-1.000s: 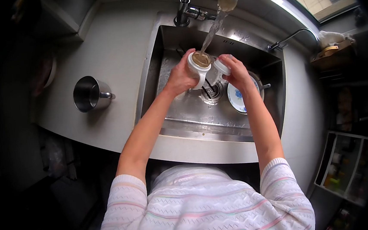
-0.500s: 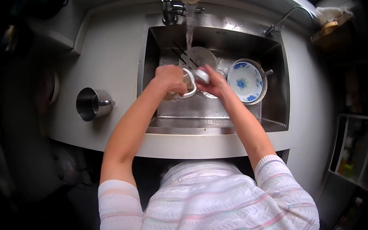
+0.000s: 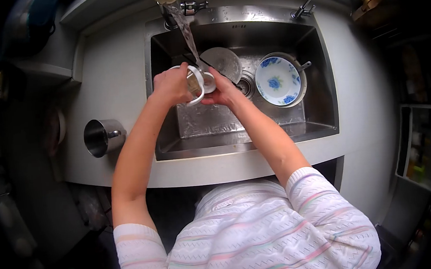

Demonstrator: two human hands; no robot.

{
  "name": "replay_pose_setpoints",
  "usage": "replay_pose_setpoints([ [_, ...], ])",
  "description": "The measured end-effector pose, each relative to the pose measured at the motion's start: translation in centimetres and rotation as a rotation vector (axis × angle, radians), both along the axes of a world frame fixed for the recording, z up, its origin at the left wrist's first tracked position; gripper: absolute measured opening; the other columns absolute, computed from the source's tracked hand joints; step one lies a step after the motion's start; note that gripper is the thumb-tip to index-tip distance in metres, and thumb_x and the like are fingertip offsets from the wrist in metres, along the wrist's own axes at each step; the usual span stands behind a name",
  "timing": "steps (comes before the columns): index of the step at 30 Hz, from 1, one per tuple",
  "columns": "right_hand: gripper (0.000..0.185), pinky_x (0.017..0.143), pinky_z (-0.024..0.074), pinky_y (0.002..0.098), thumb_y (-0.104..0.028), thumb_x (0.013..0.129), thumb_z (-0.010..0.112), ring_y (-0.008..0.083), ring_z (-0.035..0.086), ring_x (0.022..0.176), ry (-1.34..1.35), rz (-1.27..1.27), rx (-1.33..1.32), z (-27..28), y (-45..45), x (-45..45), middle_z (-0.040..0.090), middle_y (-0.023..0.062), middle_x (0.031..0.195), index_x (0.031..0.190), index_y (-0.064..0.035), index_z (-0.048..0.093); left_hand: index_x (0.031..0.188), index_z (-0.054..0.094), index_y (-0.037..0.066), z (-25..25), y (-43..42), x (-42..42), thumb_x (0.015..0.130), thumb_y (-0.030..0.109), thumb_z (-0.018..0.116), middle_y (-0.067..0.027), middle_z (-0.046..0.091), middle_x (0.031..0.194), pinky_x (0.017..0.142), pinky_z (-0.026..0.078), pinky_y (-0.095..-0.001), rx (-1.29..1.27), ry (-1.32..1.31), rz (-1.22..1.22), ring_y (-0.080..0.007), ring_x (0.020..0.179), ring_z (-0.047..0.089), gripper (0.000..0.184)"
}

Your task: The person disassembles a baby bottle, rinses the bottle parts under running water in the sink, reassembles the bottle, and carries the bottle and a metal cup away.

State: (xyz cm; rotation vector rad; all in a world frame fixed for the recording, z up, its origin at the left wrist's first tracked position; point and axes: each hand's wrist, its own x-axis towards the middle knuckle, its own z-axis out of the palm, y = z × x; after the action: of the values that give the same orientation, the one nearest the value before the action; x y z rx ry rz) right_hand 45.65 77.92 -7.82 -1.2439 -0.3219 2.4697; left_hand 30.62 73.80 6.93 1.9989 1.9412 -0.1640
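My left hand is closed around a see-through container with a curved white band, which may be its handle or rim. Close beside it, my right hand grips a small round white piece that looks like a lid or little cup. Both are held over the left part of the steel sink. Running water falls from the faucet just behind them. Dark chopsticks and a round, pale translucent dish lie in the sink beyond my hands.
A blue-flowered bowl rests inside a larger pot in the sink's right side, with a handle sticking out. A steel mug lies on the left counter. A slim second tap stands at the back right.
The view has shifted, so the sink sits farther left and higher. The round white piece has turned to show its hollow side, and the see-through container is tilted differently.
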Motion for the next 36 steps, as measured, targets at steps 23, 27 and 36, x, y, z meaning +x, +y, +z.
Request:
replay_pose_setpoints([
  [23, 0.040, 0.069, 0.0536, 0.0385, -0.043, 0.095, 0.047, 0.0265, 0.065, 0.092, -0.212, -0.028, 0.391, 7.1, 3.4, 5.4, 0.063, 0.0104, 0.105, 0.115, -0.0084, 0.054, 0.139, 0.036, 0.010, -8.1, -2.2, 1.8, 0.057, 0.008, 0.074, -0.0068, 0.059, 0.118, 0.098, 0.039, -0.0263, 0.363, -1.364, 0.414, -0.0169, 0.112, 0.055, 0.091],
  [27, 0.045, 0.069, 0.0508, 0.0419, -0.052, 0.092, 0.047, 0.0247, 0.063, 0.087, -0.207, -0.050, 0.276, 6.7, 3.3, 3.4, 0.064, 0.0075, 0.099, 0.111, -0.0120, 0.057, 0.138, 0.038, 0.011, -7.9, -2.5, 1.7, 0.057, 0.012, 0.075, -0.0092, 0.060, 0.119, 0.098, 0.041, -0.0298, 0.374, -1.138, 0.395, -0.0217, 0.113, 0.057, 0.089],
  [36, 0.050, 0.096, 0.0407, 0.0542, -0.051, 0.091, 0.051, 0.0314, 0.055, 0.111, -0.042, -0.122, 0.030, 3.1, 2.1, -2.4, 0.058, 0.0120, 0.119, 0.116, -0.0078, 0.055, 0.139, 0.038, 0.012, -7.7, -5.2, 0.4, 0.057, 0.006, 0.070, -0.0081, 0.058, 0.122, 0.100, 0.039, -0.0295, 0.372, -1.015, 0.438, -0.0196, 0.114, 0.055, 0.088],
])
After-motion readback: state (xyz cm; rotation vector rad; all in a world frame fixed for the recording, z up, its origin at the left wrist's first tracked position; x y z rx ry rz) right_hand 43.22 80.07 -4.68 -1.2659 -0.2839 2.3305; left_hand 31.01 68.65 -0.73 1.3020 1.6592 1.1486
